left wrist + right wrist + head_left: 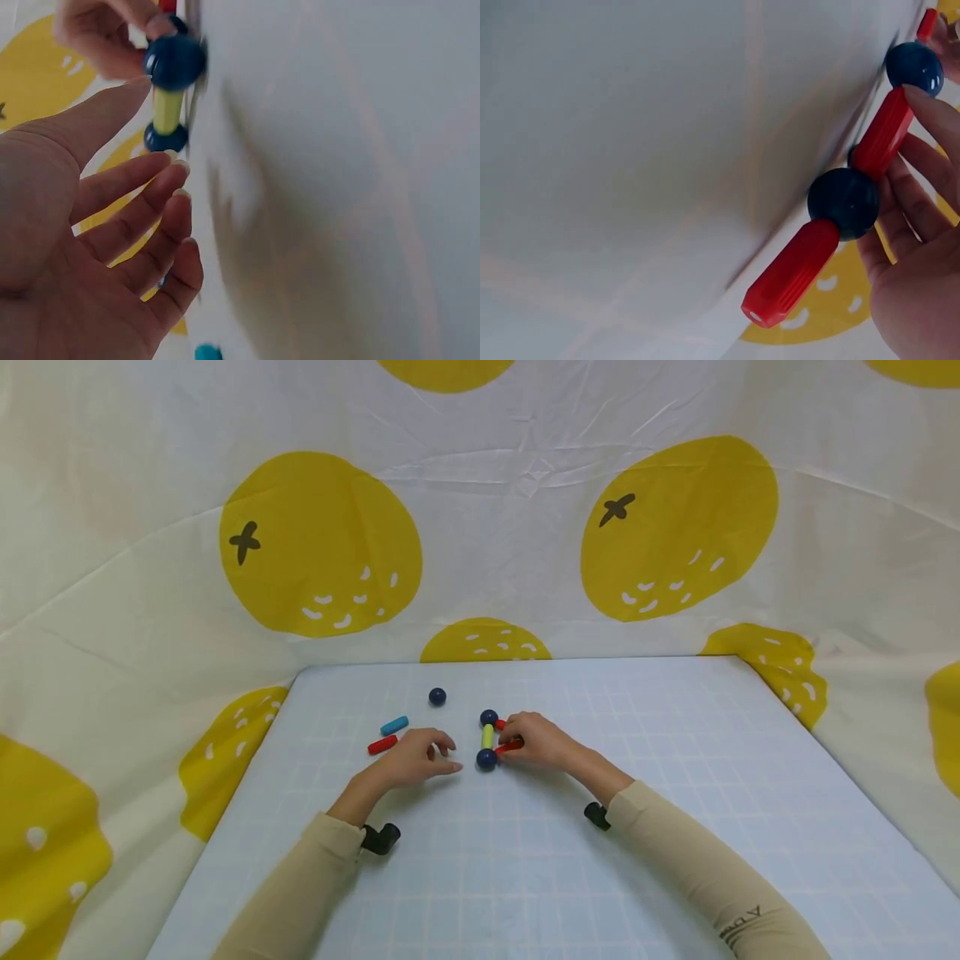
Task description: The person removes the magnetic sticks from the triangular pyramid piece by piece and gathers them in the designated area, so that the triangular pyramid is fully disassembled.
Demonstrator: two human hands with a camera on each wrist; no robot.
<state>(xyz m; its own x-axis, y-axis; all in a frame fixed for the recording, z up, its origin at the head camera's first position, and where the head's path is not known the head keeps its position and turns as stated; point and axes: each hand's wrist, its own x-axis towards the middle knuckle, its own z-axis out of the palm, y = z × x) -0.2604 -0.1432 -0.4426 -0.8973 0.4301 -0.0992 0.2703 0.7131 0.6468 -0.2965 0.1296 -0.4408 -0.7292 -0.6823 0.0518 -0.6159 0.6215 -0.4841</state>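
My right hand pinches a red rod between thumb and fingers. That rod joins two navy balls, the nearer one carrying another red rod that points back toward the wrist. A yellow-green rod links the near navy ball to a farther navy ball, which has a red piece at its right, partly behind the fingers. My left hand hovers just left of this assembly, fingers loosely bent and holding nothing. Its thumb points toward the near ball; whether they touch is unclear.
Beyond the left hand lie a loose blue rod and a loose red rod. A single navy ball sits farther back on the pale grid-patterned table. A white cloth with yellow fruit shapes stands behind.
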